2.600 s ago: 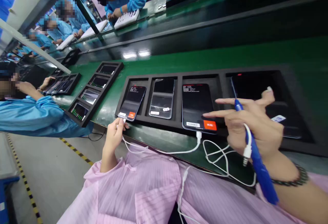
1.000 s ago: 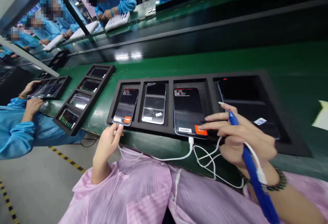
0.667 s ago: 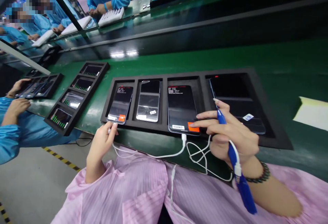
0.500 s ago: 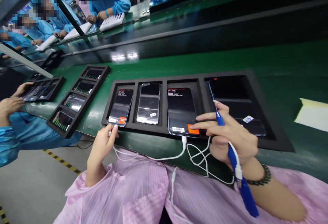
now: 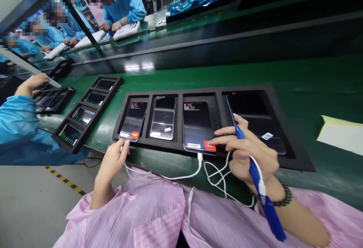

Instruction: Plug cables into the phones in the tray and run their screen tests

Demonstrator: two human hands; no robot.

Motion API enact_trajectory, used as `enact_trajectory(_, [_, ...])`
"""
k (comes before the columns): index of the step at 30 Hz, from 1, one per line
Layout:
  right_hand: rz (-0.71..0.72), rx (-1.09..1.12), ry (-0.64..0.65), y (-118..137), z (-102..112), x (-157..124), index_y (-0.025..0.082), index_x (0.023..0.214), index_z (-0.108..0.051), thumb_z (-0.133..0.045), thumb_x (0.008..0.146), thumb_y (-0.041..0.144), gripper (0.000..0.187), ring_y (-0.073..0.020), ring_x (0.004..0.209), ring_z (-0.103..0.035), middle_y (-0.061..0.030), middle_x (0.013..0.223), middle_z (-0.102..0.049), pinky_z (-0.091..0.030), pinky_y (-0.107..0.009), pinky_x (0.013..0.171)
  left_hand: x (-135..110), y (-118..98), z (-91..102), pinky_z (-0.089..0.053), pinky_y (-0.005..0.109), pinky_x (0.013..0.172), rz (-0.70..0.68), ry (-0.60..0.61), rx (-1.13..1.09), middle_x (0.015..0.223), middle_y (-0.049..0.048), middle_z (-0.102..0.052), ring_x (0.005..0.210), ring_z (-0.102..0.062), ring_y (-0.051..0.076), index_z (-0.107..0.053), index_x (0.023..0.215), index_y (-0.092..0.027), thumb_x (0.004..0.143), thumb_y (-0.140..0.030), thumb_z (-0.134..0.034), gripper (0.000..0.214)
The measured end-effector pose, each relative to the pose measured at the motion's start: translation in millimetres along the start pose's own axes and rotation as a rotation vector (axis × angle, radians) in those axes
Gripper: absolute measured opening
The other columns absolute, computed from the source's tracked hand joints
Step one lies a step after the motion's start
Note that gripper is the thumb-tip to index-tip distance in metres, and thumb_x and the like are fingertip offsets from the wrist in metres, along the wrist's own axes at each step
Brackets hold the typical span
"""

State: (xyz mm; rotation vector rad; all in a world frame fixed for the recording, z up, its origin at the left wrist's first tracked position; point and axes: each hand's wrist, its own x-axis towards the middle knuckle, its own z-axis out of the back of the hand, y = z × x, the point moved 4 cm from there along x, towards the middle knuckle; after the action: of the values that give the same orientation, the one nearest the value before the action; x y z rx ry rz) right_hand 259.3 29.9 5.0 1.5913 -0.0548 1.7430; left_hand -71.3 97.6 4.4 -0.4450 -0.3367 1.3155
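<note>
My left hand (image 5: 113, 159) pinches a white cable plug (image 5: 121, 148) at the lower end of the leftmost phone (image 5: 133, 121). My right hand (image 5: 252, 153) grips a slim blue stick-like tool (image 5: 256, 172), with a white USB plug (image 5: 262, 189) lying against it. Its outstretched fingers reach over the third phone (image 5: 198, 127), one fingertip at the red button on its screen. A white cable (image 5: 200, 161) is plugged into that phone's bottom edge. Between them lies a dark-screened phone (image 5: 163, 118); a larger dark one (image 5: 258, 123) is partly behind my right hand. All sit in a black foam tray (image 5: 180, 147).
A second foam tray (image 5: 78, 121) with several lit phones stands left. Beyond it a co-worker's blue sleeve (image 5: 17, 127) reaches over another tray (image 5: 53, 102). Yellowish-white paper (image 5: 340, 132) lies right. Across the green bench (image 5: 198, 74), people in blue work at white trays (image 5: 127, 30).
The button under my right fingertip has turned from orange to red. The co-worker's hand at the left has risen off its tray. My hands keep their holds; the view has shifted slightly.
</note>
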Motion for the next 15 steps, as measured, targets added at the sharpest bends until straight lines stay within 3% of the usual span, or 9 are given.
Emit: enact_trajectory(15, [0.016,-0.033,0.005,-0.6,0.9,-5.5,0.023,0.078,-0.06,-0.042,0.105,0.033,0.034,-0.0212,0.077,-0.068,-0.001,0.071,-0.07,-0.043,-0.058,0.113,-2.8,-1.0,-1.3,-0.044,0.027,0.061,-0.004,-0.003,0.015,0.062,0.0032,-0.066,0.058,-0.059,0.017,-0.053,0.067,-0.022,0.097,-0.045,-0.037,0.041])
